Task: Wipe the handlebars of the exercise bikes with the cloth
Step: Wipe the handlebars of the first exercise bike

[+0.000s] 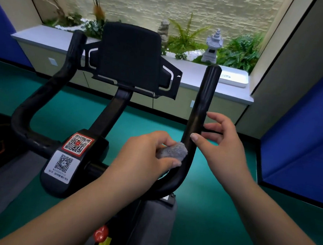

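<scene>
A black exercise bike fills the middle of the view, its handlebar curving up into a left horn [48,91] and a right horn [204,106]. My left hand [148,154] grips a bunched grey fluffy cloth [173,152] and presses it against the lower inner side of the right horn. My right hand [221,139] hovers on the outer side of that horn with fingers spread and relaxed; its thumb tip touches the bar just above the cloth. It holds nothing.
A black tablet holder [130,55] stands between the horns, above a stem with two QR-code stickers [70,153]. A red knob [100,234] sits low on the frame. Beyond lie green floor, a grey ledge with a white tray [232,78], plants and blue wall pads.
</scene>
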